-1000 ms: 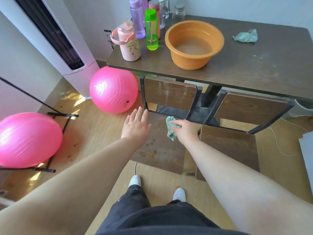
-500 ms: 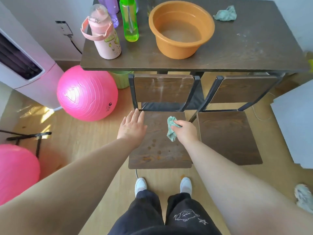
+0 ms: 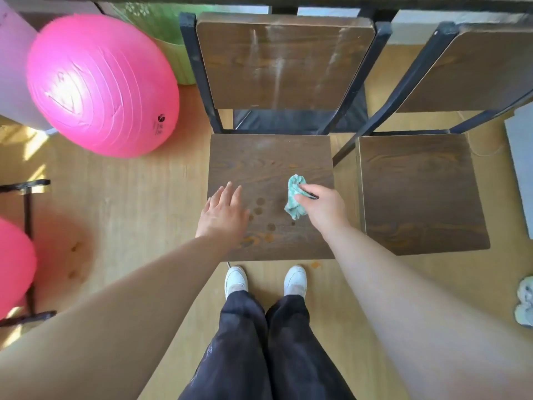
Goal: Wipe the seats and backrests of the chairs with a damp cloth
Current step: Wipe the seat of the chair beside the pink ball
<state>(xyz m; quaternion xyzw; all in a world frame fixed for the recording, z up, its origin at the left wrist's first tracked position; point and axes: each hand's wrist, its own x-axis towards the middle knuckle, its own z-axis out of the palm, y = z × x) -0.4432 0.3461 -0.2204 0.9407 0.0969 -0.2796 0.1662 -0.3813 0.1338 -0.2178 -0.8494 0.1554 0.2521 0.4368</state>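
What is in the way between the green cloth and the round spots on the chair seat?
Nothing visible. The cloth in the right hand is just beside the spots on the seat; the left hand lies on their far side.

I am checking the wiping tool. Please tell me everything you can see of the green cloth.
The green cloth looks like soft fabric, crumpled into a bunch. The right hand holds it, fingers curled round one side, over the right half of the left chair's seat. Whether it touches that seat cannot be told.
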